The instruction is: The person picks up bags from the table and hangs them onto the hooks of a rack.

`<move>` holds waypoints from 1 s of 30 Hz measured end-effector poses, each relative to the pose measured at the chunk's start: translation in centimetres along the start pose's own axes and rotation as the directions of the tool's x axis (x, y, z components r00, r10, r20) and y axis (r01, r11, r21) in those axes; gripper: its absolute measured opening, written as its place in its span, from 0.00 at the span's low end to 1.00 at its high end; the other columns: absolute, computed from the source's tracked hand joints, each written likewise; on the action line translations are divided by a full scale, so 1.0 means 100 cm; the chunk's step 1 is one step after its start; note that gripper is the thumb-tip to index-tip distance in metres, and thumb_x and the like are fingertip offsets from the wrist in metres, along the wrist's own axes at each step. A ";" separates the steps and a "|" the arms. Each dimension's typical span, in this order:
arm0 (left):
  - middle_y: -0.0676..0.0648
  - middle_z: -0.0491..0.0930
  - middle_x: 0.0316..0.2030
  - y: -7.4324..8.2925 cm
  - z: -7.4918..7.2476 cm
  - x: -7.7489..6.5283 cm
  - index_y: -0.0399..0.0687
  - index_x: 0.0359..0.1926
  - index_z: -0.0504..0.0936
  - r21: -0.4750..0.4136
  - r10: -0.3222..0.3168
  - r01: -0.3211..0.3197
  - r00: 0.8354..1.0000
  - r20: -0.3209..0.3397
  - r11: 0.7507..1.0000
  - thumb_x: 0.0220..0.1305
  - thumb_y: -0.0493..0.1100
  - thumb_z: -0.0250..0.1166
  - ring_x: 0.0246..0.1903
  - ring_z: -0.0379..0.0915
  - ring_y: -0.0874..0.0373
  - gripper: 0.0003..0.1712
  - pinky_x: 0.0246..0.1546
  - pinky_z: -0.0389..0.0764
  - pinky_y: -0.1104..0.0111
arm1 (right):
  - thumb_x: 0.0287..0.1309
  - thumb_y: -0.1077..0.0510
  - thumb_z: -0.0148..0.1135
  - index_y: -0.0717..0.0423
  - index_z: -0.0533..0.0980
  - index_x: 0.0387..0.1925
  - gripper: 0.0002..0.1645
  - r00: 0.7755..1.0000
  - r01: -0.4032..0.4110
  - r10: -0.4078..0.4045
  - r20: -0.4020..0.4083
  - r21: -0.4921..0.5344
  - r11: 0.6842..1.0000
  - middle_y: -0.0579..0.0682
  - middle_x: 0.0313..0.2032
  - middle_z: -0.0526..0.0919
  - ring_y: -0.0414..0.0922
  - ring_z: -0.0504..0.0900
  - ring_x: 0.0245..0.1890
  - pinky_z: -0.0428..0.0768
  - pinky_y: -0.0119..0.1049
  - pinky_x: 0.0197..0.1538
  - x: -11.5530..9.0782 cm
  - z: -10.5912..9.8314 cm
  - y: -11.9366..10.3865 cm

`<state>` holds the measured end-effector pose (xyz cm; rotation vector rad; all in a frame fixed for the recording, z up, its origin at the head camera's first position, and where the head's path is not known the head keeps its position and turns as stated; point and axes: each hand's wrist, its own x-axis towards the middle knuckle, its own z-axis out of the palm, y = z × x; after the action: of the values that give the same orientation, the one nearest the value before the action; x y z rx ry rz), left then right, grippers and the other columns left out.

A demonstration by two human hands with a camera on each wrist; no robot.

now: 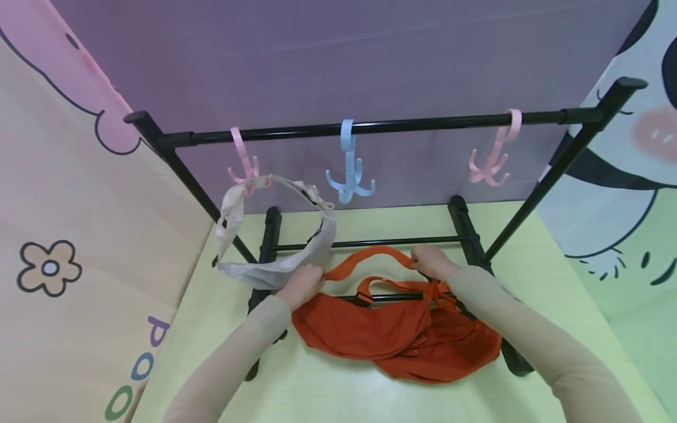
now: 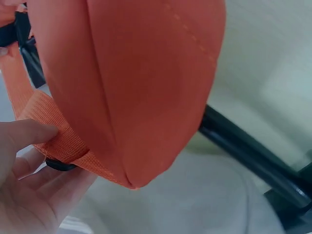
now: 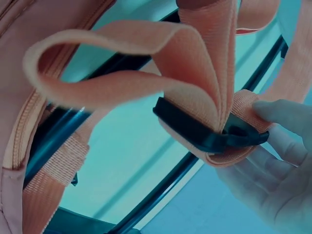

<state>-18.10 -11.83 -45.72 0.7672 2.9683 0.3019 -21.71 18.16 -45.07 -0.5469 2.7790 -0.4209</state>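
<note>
An orange waist bag point(image 1: 365, 332) hangs low inside the black rack, its strap point(image 1: 372, 251) arching above it. My left hand point(image 1: 304, 284) pinches the strap at the bag's left end. In the left wrist view, the thumb presses the orange webbing point(image 2: 46, 112) above a black fitting, beside the bag's tapered end point(image 2: 141, 92). With thumb and fingers, my right hand point(image 1: 432, 261) holds the strap on the right. The right wrist view shows a black buckle point(image 3: 195, 130) at those fingertips and a loose strap loop point(image 3: 112, 41) beside it.
A white waist bag point(image 1: 312, 252) hangs from the left pink hook point(image 1: 244, 158). A blue hook point(image 1: 349, 167) and another pink hook point(image 1: 494, 153) hang on the rack's top bar point(image 1: 423, 124). Slanted rack posts point(image 1: 560, 170) flank both sides; decorated walls stand around.
</note>
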 end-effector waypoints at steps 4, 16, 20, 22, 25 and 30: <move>0.47 0.73 0.20 0.001 -0.006 -0.003 0.41 0.23 0.73 0.006 0.020 -0.020 0.998 -0.057 1.000 0.55 0.36 0.59 0.22 0.73 0.52 0.07 0.24 0.72 0.63 | 0.53 0.65 0.57 0.54 0.63 0.12 0.19 0.999 0.016 -0.015 -0.047 0.035 0.999 0.44 0.12 0.59 0.39 0.57 0.13 0.59 0.31 0.22 -0.003 -0.005 -0.003; 0.50 0.67 0.15 -0.003 -0.015 -0.010 0.42 0.21 0.69 0.010 0.068 -0.068 0.965 -0.255 0.998 0.52 0.34 0.60 0.15 0.66 0.57 0.09 0.18 0.68 0.65 | 0.53 0.63 0.57 0.58 0.70 0.19 0.10 0.989 0.008 0.001 -0.149 0.061 0.998 0.47 0.17 0.70 0.40 0.64 0.16 0.64 0.33 0.23 -0.010 -0.012 -0.004; 0.50 0.66 0.16 -0.001 -0.020 -0.013 0.43 0.20 0.67 -0.003 0.055 -0.059 0.950 -0.306 0.998 0.49 0.32 0.59 0.16 0.65 0.58 0.09 0.17 0.67 0.66 | 0.53 0.63 0.57 0.58 0.70 0.20 0.09 0.982 -0.002 0.018 -0.187 0.086 0.996 0.49 0.19 0.72 0.42 0.67 0.17 0.66 0.34 0.24 -0.015 -0.016 -0.006; 0.50 0.65 0.16 0.001 -0.024 -0.015 0.43 0.19 0.66 -0.011 0.036 -0.042 0.946 -0.323 0.999 0.48 0.31 0.59 0.16 0.64 0.58 0.09 0.17 0.67 0.66 | 0.53 0.63 0.57 0.59 0.71 0.21 0.08 0.978 0.001 0.019 -0.209 0.096 0.995 0.50 0.20 0.73 0.41 0.67 0.17 0.67 0.34 0.24 -0.019 -0.018 -0.008; 0.50 0.65 0.17 0.003 -0.030 -0.018 0.43 0.20 0.66 -0.032 -0.003 -0.007 0.945 -0.327 0.999 0.48 0.32 0.59 0.16 0.62 0.58 0.09 0.17 0.66 0.67 | 0.53 0.63 0.58 0.60 0.72 0.25 0.05 0.968 0.010 0.021 -0.249 0.120 0.993 0.51 0.23 0.75 0.41 0.69 0.17 0.69 0.35 0.24 -0.024 -0.021 -0.011; 0.49 0.66 0.19 0.004 -0.040 -0.023 0.43 0.22 0.68 -0.053 -0.042 0.026 0.942 -0.333 0.998 0.51 0.34 0.59 0.17 0.61 0.58 0.08 0.16 0.64 0.67 | 0.53 0.62 0.57 0.60 0.71 0.27 0.05 0.946 0.043 0.010 -0.325 0.156 0.987 0.51 0.23 0.76 0.40 0.68 0.16 0.68 0.33 0.22 -0.029 -0.026 -0.011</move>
<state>-16.33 -13.35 -41.70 0.7229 3.2696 0.5509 -19.56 18.92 -41.72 -0.5016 3.0128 -0.7992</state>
